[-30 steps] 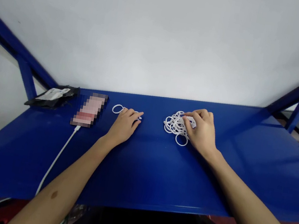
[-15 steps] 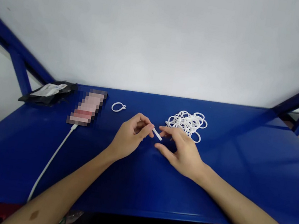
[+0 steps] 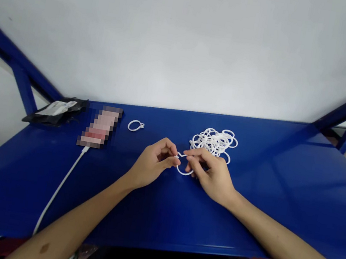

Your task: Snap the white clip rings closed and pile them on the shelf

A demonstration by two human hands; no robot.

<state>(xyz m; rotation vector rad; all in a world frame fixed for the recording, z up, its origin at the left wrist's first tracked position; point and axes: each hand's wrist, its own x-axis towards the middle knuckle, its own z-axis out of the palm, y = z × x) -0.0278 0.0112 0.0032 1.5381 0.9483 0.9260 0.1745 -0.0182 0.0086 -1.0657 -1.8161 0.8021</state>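
A white plastic curtain ring is held between my two hands, above the front half of the blue table. My left hand pinches its left end, where a small clasp shows at the fingertips. My right hand closes thumb and fingers on the right side of the ring. The lower arc of the ring hangs in the gap between the hands, and parts of it are hidden by my fingers. Just behind my right hand lies a tangled pile of similar white rings. One single ring rests apart, farther back to the left.
A phone, blurred out, lies on the left with a white cable running to the front edge. Beyond it sits a black plastic package with a white label. The blue table meets a pale wall; blue frame bars rise at both sides.
The ring in my left hand has turned from edge-on, looking like a short strip, to showing its loop. My right hand, open beside it before, has closed on it.
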